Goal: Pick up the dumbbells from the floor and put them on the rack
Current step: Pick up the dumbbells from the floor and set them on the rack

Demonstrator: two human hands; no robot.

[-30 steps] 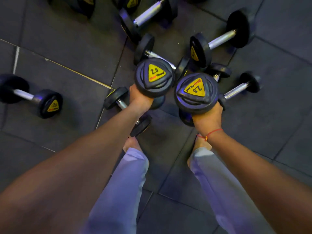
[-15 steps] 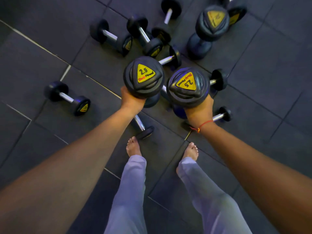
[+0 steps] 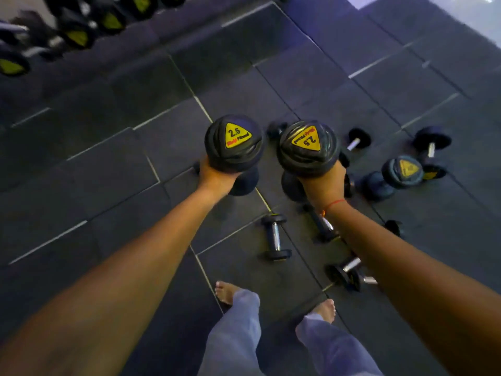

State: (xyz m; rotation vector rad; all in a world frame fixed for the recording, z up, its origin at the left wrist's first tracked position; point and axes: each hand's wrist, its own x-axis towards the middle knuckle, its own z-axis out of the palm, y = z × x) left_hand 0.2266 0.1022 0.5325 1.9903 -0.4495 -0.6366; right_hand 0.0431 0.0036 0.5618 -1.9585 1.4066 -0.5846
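My left hand [image 3: 215,177] grips the handle of a black 2.5 dumbbell [image 3: 234,142], held upright so its yellow triangular label faces me. My right hand [image 3: 324,185] grips a second 2.5 dumbbell [image 3: 307,147] the same way, right beside the first. Both are held out in front of me above the floor. The rack [image 3: 62,28] with several yellow-labelled dumbbells shows blurred in the top left corner, some way ahead. Several more dumbbells lie on the floor to the right, among them a short one [image 3: 275,237] and a larger one [image 3: 393,177].
Dark rubber floor tiles [image 3: 122,164] stretch between me and the rack. My bare feet [image 3: 226,291] and light trousers are at the bottom. Loose dumbbells [image 3: 431,142] lie scattered under and right of my right arm.
My view has swung left and up: the floor dumbbells now sit to the right and the rack has come into sight at top left. Both hands keep holding their dumbbells.
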